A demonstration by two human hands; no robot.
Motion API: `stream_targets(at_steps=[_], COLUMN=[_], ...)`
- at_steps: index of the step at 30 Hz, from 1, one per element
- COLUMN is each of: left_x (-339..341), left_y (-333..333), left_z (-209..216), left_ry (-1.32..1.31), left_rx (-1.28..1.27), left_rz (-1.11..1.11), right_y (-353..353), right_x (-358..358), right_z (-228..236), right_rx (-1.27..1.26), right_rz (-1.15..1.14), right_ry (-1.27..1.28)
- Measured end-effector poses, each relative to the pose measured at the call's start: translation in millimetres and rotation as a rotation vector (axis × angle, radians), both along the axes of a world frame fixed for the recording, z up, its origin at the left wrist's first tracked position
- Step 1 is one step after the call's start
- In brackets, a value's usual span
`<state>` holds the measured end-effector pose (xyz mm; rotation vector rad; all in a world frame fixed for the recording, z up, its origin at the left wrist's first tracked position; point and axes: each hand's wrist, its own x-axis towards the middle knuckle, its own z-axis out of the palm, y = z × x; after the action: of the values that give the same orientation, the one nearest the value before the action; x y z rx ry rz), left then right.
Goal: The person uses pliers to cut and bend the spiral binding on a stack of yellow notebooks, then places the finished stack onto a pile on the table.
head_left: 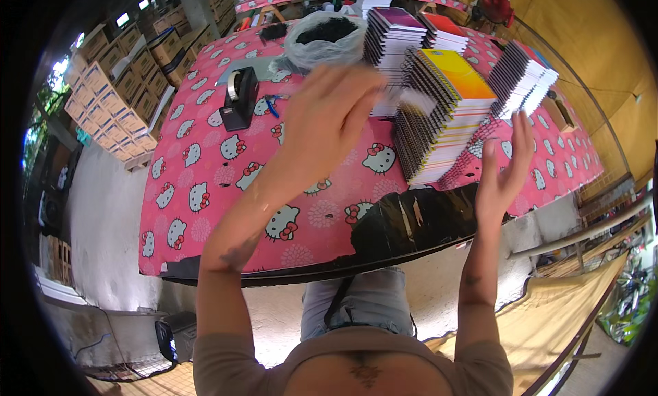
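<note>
My left hand point(327, 125) is raised over the middle of the table, blurred by motion. Its fingers are drawn together and point right, toward a stack of spiral notebooks point(460, 74) with yellow and orange covers. By its fingertips is a smeared, whitish see-through piece point(417, 102); whether the hand grips it is unclear. On the stack's right side, my right hand point(506, 173) is held up with thumb and fingers apart and nothing in it. The notebooks' dark coils face left, several books high.
A black tape dispenser point(240, 101) and blue-handled pliers point(273, 106) lie to the left. Behind are a plastic bag point(312, 56) of black pieces, purple-covered notebooks point(396, 19) and a white-paged notebook stack point(524, 80). Torn black covering point(418, 221) lines the pink table's point(226, 173) near edge.
</note>
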<state>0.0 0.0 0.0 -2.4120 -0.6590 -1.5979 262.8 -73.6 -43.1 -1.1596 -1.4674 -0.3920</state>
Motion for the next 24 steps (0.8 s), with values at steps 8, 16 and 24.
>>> stream_targets(at_steps=[8, 16, 24], left_x=[101.2, 102.4, 128.6], left_y=[65.4, 55.5, 52.8], left_z=[-5.4, -10.5, -154.9], left_ry=[0.072, -0.103, -0.702], left_rx=[-0.040, -0.150, -1.193], left_rz=[-0.352, -0.334, -0.351], right_y=[59.3, 56.9, 107.0], right_x=[48.4, 55.8, 97.8], right_z=[13.3, 8.1, -156.6], right_rx=[-0.355, -0.368, -0.915], right_rz=[0.539, 0.587, 0.686], right_ry=[0.506, 0.534, 1.304])
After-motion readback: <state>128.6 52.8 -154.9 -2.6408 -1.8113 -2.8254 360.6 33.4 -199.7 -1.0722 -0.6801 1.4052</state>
